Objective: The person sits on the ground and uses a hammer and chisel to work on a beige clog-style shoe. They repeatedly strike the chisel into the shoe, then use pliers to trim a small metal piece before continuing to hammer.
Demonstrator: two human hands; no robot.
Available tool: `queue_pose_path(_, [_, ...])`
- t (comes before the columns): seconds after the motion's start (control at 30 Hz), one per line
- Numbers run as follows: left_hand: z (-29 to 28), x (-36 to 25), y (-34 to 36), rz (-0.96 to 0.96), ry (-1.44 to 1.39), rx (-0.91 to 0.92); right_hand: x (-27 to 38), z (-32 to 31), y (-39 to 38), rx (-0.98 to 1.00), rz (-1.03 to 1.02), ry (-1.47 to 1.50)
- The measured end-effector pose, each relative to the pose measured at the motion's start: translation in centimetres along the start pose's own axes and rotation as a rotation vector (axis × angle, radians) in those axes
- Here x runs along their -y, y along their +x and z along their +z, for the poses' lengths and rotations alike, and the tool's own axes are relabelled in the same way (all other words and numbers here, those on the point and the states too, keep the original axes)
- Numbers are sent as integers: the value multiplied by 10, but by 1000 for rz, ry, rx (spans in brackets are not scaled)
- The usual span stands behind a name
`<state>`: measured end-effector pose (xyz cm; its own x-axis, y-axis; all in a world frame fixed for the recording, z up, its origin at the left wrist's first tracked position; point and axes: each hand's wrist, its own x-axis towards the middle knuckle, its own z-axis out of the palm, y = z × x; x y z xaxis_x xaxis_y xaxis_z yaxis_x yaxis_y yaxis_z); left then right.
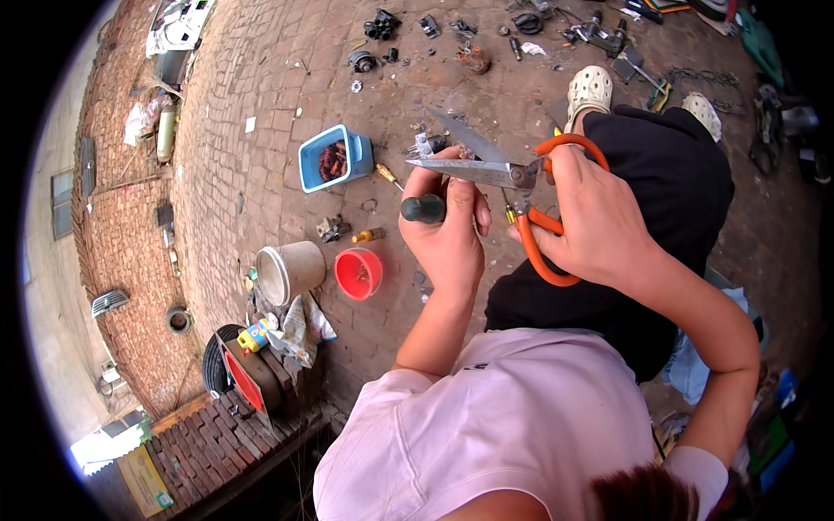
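My right hand [599,213] grips a pair of scissors [521,176] by its orange handles. The blades are spread apart and point left, crossing over my left hand [452,234]. That hand is closed around a tool with a dark green rounded handle [424,208]; the tool's other end is hidden by the fingers, so its kind does not show. Just beyond the left fingers is a small silvery metal part [426,145]; I cannot tell whether it is held or lies on the ground. A yellow-handled screwdriver [386,173] lies left of the hand.
On the brick ground to the left stand a blue basin [354,170] with reddish-brown pieces, a red bucket [359,273] and a whitish bucket [291,271]. A yellow-handled tool [368,235] lies between them. Dark machine parts [382,24] and tools are strewn ahead, near my light clogs [591,89].
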<state>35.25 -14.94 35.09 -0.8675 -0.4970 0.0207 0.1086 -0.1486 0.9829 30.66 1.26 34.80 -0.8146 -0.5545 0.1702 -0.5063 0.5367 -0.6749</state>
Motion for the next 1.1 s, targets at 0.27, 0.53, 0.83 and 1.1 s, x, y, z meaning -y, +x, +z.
queue_pose_path(0.27, [0, -8, 3, -107, -107, 73, 2, -5, 1, -22, -37, -22])
queue_pose_path(0.53, [-3, -9, -1, 7, 101, 62, 2, -3, 2, -14, -22, -29])
queue_pose_path(0.83, [-10, -9, -5, 145, 344, 43, 3, 1, 1, -13, -6, -40])
queue_pose_path(1.1, [-11, -18, -7, 234, 372, 69, 1, -5, 9, -124, -82, -188])
